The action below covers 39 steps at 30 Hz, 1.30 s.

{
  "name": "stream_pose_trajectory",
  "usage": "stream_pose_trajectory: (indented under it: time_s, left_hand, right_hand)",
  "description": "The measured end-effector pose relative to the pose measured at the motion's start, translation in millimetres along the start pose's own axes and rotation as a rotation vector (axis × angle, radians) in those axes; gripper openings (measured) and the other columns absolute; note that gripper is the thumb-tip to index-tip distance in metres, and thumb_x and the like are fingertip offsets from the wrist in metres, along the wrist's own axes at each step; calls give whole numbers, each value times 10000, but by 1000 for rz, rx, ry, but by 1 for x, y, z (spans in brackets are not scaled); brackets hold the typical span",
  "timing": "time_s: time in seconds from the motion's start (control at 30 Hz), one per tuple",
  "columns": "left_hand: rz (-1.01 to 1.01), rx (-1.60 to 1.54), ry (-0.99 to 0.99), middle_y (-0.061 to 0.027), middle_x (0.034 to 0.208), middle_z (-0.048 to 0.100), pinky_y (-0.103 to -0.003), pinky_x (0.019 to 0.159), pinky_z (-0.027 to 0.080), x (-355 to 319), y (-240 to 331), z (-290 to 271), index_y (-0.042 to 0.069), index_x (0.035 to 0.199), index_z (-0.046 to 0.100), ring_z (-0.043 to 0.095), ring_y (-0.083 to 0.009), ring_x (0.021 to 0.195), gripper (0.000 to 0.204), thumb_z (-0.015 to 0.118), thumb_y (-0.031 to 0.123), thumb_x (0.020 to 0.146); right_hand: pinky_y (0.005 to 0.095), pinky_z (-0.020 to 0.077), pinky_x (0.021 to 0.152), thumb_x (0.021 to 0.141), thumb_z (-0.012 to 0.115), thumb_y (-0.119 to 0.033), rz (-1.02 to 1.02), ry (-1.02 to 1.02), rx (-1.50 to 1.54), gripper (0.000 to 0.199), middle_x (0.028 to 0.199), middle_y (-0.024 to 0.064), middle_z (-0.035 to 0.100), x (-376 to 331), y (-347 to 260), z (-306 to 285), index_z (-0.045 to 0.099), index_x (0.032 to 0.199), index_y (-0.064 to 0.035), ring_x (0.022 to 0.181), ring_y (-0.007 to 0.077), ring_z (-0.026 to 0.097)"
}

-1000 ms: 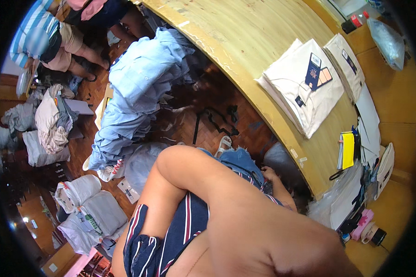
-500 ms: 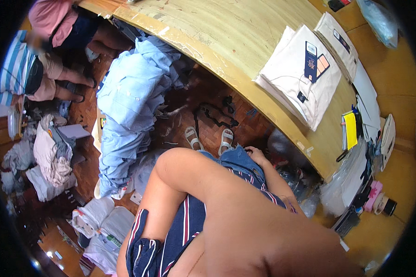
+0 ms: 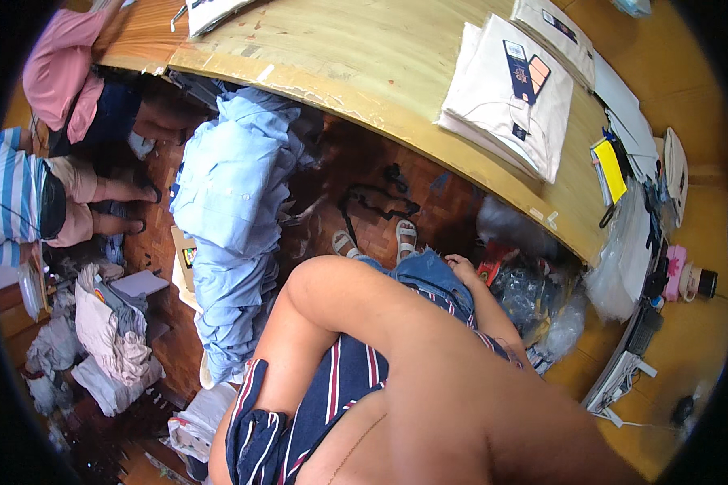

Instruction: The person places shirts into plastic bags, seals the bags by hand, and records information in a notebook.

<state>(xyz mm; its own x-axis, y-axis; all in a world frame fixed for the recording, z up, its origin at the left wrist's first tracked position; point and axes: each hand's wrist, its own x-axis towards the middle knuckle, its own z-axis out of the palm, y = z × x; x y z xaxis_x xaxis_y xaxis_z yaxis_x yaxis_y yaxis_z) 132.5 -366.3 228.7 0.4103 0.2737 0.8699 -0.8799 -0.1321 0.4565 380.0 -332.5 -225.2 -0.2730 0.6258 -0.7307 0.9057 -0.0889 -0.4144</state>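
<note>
My right hand (image 3: 461, 270) hangs beside the right leg of my denim shorts (image 3: 429, 279). Its fingers are loosely bent and a little apart, and I see nothing held in them. My left arm (image 3: 356, 303) is bent sharply, with its elbow raised in front of me; the forearm runs to the lower right and the left hand is outside the picture. A tall heap of light blue shirts (image 3: 234, 194) stands ahead on the left. On the worktable (image 3: 372, 56), folded cream garments (image 3: 501, 97) with dark tags lie in stacks.
The table's long edge crosses ahead of me. Clear plastic bags (image 3: 534, 299) lie under its right end, and a black strap (image 3: 372, 202) lies on the floor. Two people, one in a pink top (image 3: 65, 65), are at the far left, near heaped garments (image 3: 109, 323).
My view has turned, so the table and stacks sit higher and the left-hand heaps lower. My right hand has come slightly away from the shorts. The left arm stays bent.
</note>
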Motion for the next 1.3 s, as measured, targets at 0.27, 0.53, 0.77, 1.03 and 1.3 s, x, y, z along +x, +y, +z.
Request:
stream_pose_trajectory:
  time_s: [0.27, 0.53, 0.77, 1.03, 1.3]
  left_hand:
    - [-164, 389, 244, -128, 864, 584, -256, 710, 429, -34, 43, -23, -19, 1061, 487, 537, -157, 778, 426, 457, 339, 833]
    - [-616, 1078, 1404, -225, 1157, 439, -316, 894, 338, -179, -18, -176, -3, 1203, 374, 450, -264, 1056, 505, 413, 347, 842]
    - [-891, 1126, 1264, -178, 1327, 228, -290, 987, 195, -189, -90, -207, -17, 1284, 192, 220, -246, 1231, 533, 424, 119, 824]
    - [-855, 677, 1292, -161, 1329, 230, -279, 986, 183, -171, -71, -186, -2, 1305, 133, 237, -204, 1217, 602, 441, 27, 789]
    - [-806, 972, 1716, -127, 936, 535, -259, 625, 453, -227, 60, -247, -5, 1267, 214, 544, -151, 722, 566, 506, 79, 790]
  right_hand:
    - [325, 409, 810, 774, 488, -228, -8, 28, -74, 268, 965, 124, 585, -24, -4, -2, 571, 997, -106, 904, 256, 553]
    - [336, 382, 841, 833, 458, -349, -846, -121, 539, 426, 925, 136, 583, -133, -151, -260, 544, 984, 39, 897, 214, 543]
    - [328, 336, 901, 848, 422, -375, -547, 359, 1248, 553, 1185, 121, 424, -7, -133, -303, 277, 1255, -30, 1052, 221, 446]
    - [292, 294, 934, 809, 518, -118, -752, 237, 1062, 593, 1256, 125, 330, -9, -167, -282, 183, 1287, -17, 1132, 195, 351]
    - [354, 204, 990, 813, 470, -112, -506, 1015, 326, 508, 1306, 179, 264, -45, -100, -262, 261, 1264, -7, 1201, 293, 268]
